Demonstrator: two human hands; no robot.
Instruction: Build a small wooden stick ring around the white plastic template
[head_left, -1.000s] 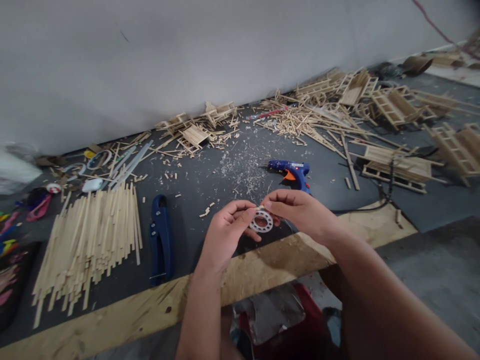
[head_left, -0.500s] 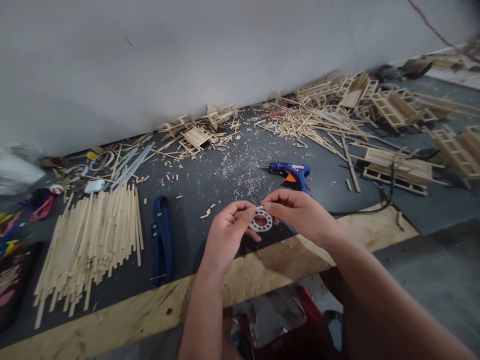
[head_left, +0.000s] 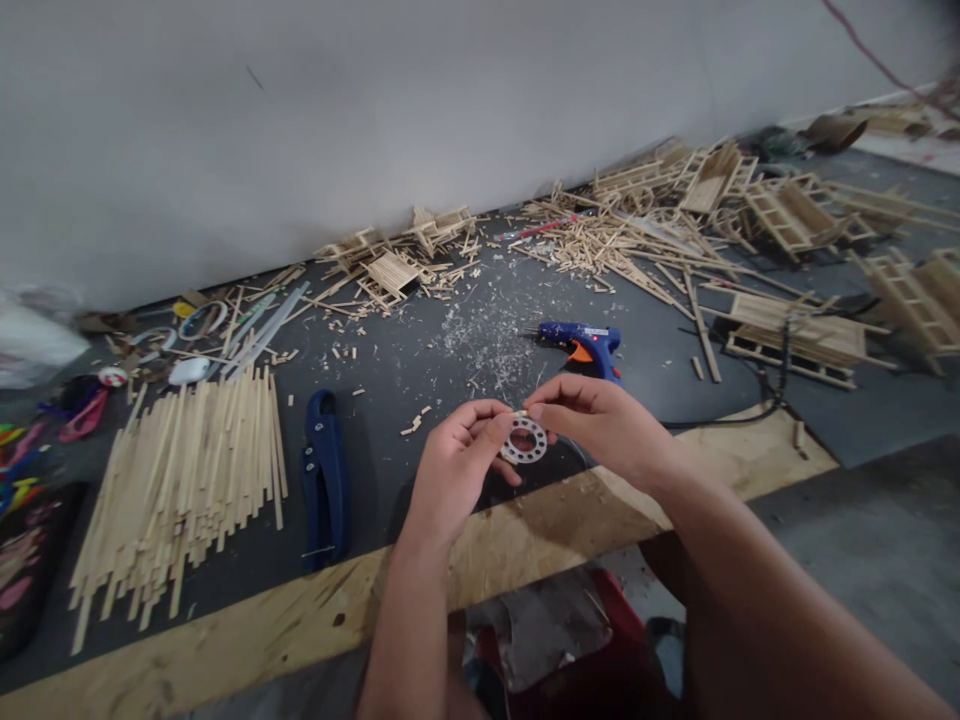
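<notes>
- Fingers of the left hand and right hand close in a pinch at the top rim of a pale, perforated ring, a small light-coloured piece between them.
- Ring, tilted toward the camera, hangs below the fingertips, above the near edge of the desk.
- Just beyond the fingers, a blue glue gun lies on its side.
- Left of the fingers: a blue cutter, then wooden sticks.
- Farther right: slatted wooden models.
</notes>
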